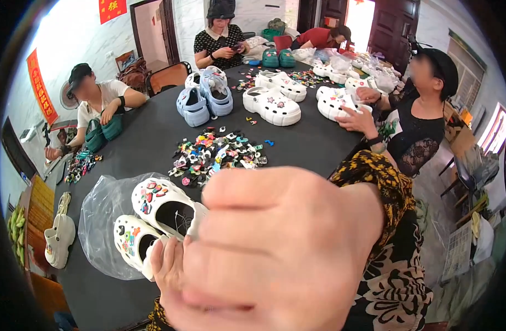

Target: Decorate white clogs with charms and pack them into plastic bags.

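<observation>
My right hand (286,237) is raised close to the camera, large in the picture, with its fingers curled into a fist. Whatever it may hold is hidden. Lower and to the left, my left hand (170,265) has its fingers wrapped over the heel end of a white clog (130,237) decorated with colourful charms. A matching white clog (162,193) lies right beside it, toes pointing to the far left. Both rest on a clear plastic bag (96,231). Beyond my fist spreads a pile of mixed shoe charms (220,151).
On the dark round table (148,146) stand light blue clogs (217,94), white clogs (272,107) and, far left, another white clog (60,243). One co-worker at right handles a white clog (333,105); another at left has green clogs (104,132). Two more people sit at the far side.
</observation>
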A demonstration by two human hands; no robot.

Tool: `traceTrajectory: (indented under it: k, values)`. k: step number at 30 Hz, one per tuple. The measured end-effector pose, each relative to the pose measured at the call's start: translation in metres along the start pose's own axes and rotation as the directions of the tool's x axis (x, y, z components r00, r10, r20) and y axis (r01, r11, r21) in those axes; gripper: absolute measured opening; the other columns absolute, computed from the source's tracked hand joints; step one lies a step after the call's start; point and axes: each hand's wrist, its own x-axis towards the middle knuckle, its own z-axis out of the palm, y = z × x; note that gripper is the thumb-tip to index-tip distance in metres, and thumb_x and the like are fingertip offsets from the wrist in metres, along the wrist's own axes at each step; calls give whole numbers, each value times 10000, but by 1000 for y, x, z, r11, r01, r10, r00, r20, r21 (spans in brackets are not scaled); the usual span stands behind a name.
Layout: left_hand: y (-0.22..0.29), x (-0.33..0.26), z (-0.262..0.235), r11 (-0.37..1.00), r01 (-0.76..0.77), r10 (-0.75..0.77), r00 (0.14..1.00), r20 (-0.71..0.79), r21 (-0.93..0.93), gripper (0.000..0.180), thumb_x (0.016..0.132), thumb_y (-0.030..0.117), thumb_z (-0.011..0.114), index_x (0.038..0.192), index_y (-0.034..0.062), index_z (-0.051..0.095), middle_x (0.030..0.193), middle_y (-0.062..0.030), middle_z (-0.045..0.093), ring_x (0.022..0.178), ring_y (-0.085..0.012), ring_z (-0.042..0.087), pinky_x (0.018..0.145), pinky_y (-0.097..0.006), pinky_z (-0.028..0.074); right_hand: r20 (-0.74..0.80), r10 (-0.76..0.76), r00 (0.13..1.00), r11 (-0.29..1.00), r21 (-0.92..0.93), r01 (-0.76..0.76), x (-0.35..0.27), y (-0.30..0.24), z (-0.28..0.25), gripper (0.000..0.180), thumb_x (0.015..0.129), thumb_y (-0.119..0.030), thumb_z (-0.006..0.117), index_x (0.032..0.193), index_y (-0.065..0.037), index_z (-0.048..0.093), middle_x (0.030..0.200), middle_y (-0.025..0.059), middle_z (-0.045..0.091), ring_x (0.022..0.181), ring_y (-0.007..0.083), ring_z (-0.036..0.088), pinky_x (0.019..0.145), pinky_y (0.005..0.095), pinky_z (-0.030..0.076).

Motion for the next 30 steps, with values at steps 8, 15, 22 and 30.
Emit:
traceTrajectory:
  k: [8, 15, 22, 30]
  values:
    - [-10, -8, 9, 1000, -23, 24, 997, -74, 15, 507, 871, 164, 625, 1313, -54, 506, 1032, -173, 621, 1096, -316, 575, 1017, -486, 388, -114, 2, 994, 993, -116, -16, -6, -14, 7, 204, 651, -213, 626, 696, -27, 555, 612, 29, 479, 573, 180, 528, 554, 332, 390]
    - [-8, -3, 10, 999, -39, 40, 999, -32, 9, 480, 798, 148, 629, 1227, -54, 559, 999, -161, 652, 1097, -315, 565, 1064, -507, 327, -195, 0, 981, 982, -185, -36, -11, -24, 17, 190, 649, -205, 628, 699, -36, 557, 617, 28, 486, 576, 181, 531, 556, 335, 396]
    - [-6, -9, 13, 997, -10, 10, 1000, 0, 75, 490, 814, 146, 640, 1253, -45, 534, 1031, -162, 646, 1112, -305, 554, 1071, -502, 318, -295, -40, 955, 969, -243, -34, -13, -22, 25, 177, 646, -198, 631, 701, -45, 560, 622, 28, 492, 579, 181, 534, 557, 339, 401]
    - [-13, 6, 15, 973, -23, 1, 995, 96, 229, 633, 776, 248, 703, 1292, -53, 494, 1061, -142, 604, 1121, -292, 533, 1072, -475, 305, -408, -103, 907, 966, -259, -7, 8, 12, 46, 163, 644, -190, 633, 704, -55, 563, 627, 28, 499, 583, 181, 537, 559, 342, 408]
